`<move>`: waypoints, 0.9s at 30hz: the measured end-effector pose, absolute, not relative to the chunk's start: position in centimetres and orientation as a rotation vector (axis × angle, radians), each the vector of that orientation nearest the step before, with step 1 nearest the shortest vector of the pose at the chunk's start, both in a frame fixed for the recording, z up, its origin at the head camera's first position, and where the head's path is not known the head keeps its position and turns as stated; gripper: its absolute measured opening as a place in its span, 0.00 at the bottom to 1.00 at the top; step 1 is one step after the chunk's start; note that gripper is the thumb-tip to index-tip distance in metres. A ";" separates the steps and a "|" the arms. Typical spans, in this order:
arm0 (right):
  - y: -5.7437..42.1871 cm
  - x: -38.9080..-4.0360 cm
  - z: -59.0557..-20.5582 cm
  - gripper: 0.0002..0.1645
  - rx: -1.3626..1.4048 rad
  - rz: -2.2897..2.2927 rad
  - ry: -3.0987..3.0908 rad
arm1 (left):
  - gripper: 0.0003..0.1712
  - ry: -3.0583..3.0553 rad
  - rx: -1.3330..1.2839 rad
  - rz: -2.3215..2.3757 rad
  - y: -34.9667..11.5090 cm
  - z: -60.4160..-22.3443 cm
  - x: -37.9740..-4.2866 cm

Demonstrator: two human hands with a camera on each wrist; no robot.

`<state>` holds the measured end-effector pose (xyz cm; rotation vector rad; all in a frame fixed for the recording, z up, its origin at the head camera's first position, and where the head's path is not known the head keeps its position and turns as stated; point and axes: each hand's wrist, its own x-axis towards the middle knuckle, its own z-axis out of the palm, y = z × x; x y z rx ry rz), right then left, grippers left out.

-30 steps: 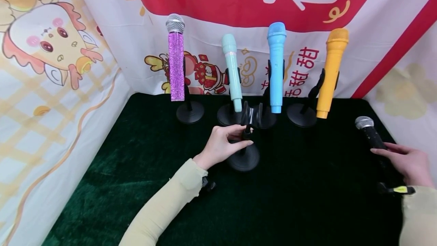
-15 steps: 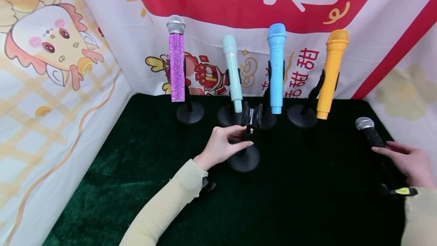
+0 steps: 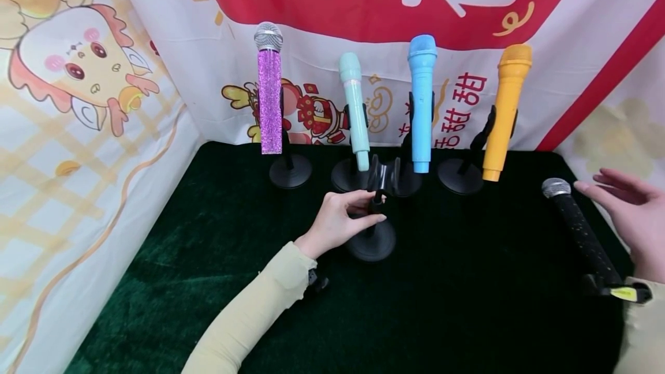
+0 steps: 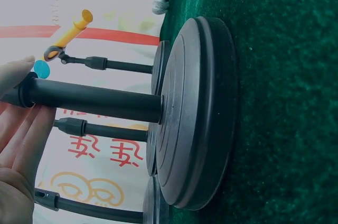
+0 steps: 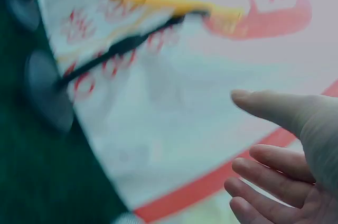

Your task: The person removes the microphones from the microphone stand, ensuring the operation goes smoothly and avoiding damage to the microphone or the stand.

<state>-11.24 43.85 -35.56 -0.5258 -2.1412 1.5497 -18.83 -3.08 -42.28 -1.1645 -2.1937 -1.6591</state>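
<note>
My left hand [image 3: 340, 221] pinches the upper stem of a black microphone stand [image 4: 95, 97] between thumb and fingers. The stand's round base [image 3: 371, 241] sits on the dark green cloth, and its cradle [image 3: 383, 175] holds no microphone. At the far right lies a black speckled microphone [image 3: 584, 229] with a silver mesh head. Just to the right of it my right hand [image 3: 626, 212] is raised, its fingers apart and holding nothing. In the right wrist view, thumb and fingers [image 5: 274, 166] are spread against the white backdrop.
Along the back edge, stands carry a purple glittery microphone [image 3: 269, 97], a mint green microphone [image 3: 354, 108], a blue microphone [image 3: 422, 103] and an orange microphone [image 3: 506, 108]. Printed white fabric [image 3: 312, 33] hangs behind, and a patterned side panel [image 3: 67, 160] rises at left.
My right hand has released the black microphone and lifted up and away to the right of it. The left hand keeps its place on the stand.
</note>
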 end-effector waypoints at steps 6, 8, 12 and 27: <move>39.1 -11.0 -32.0 0.29 -0.403 1.491 -2.143 | 0.21 -2.193 -1.158 -1.658 -3.1 -42.3 -18.8; 37.6 -10.7 -31.0 0.29 -0.368 1.464 -2.183 | 0.21 -2.191 -1.157 -1.659 -3.1 -42.4 -18.9; 34.7 -10.1 -29.7 0.28 -0.241 1.491 -2.247 | 0.21 -2.191 -1.158 -1.657 -3.1 -42.4 -18.8; 25.2 -11.3 -29.8 0.25 0.345 1.615 -2.321 | 0.21 -2.190 -1.133 -1.711 -3.1 -42.5 -18.9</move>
